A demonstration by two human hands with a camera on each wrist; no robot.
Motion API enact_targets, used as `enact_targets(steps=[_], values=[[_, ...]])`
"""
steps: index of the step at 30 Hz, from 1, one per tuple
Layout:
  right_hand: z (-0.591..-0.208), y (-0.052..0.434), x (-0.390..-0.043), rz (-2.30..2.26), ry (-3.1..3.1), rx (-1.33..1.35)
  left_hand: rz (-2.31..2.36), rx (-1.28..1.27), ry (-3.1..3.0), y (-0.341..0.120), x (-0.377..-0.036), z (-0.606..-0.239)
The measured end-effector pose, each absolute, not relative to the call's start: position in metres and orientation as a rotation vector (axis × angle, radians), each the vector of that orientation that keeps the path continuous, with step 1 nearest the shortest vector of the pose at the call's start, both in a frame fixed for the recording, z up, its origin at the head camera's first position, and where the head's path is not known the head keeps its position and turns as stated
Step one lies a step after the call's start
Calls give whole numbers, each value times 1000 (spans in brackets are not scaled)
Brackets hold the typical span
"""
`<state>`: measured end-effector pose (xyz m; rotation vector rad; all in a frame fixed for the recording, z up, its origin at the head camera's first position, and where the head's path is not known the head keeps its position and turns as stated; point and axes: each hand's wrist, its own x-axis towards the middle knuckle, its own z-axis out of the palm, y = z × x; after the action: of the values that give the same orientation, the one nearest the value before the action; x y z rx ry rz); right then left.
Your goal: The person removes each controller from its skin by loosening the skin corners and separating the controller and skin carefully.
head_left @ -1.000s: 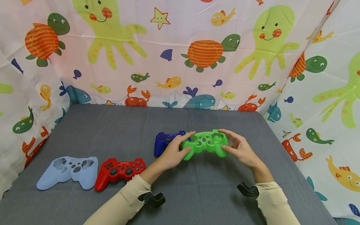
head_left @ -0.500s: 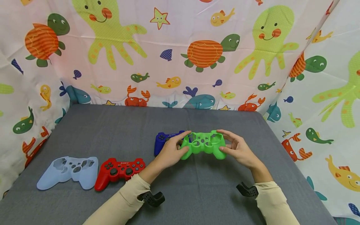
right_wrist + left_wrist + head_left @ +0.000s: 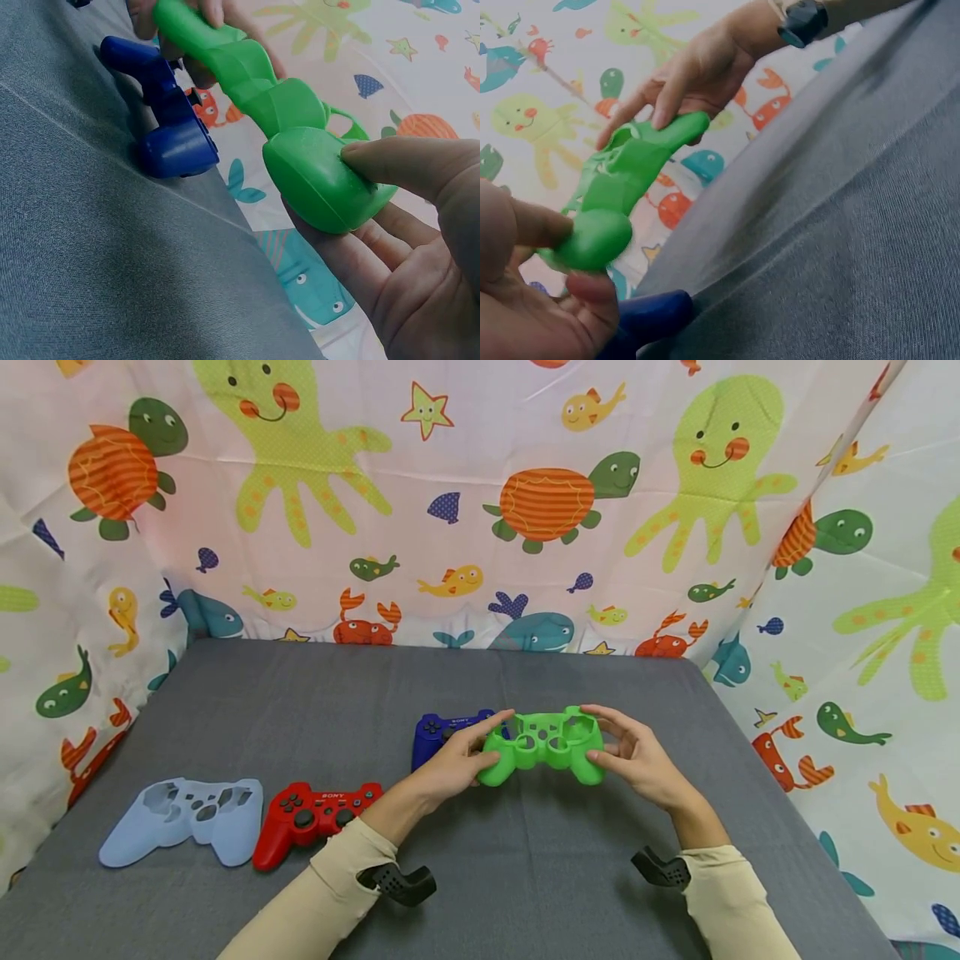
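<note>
A green silicone controller cover [image 3: 553,752] is held up over the grey table between both hands, its cut-out face toward the head camera. At its left end my left hand [image 3: 450,767] pinches the grip, thumb in front and forefinger along the top edge. My right hand [image 3: 641,762] holds the other end, with its thumb [image 3: 375,159] pressed on the rounded grip in the right wrist view. Behind the left hand lies a blue game controller [image 3: 429,742], partly hidden by that hand and the cover; the right wrist view shows more of the blue controller [image 3: 176,150] below the cover.
On the left of the grey table [image 3: 525,877] a red game controller [image 3: 288,831] lies beside a pale blue controller cover [image 3: 183,814]. The left forearm overlaps the red controller's right side. A curtain printed with sea animals [image 3: 450,543] borders the table's back and sides.
The green cover has shifted slightly left from a second ago, with its tilt changed a little. The left wrist has moved slightly left, covering more of the red controller.
</note>
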<state>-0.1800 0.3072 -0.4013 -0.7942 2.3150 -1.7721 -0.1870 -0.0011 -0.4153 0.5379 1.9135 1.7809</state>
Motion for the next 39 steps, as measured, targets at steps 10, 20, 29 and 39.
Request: enact_targets(steps=[10,20,29,39], values=[[-400,306,-181,-1725,2344,-754,1882,595,2064,1,-184,-412],[-392,315,-182,-1682,2365,-752,1947,671,2043,3,-183,-409],[-386,331,-183,-1554,2353,-722,1892,627,2026,12,-180,-406],[-389,348,-182,-1525,2287,-723,1886,568,1975,26,-173,-410]])
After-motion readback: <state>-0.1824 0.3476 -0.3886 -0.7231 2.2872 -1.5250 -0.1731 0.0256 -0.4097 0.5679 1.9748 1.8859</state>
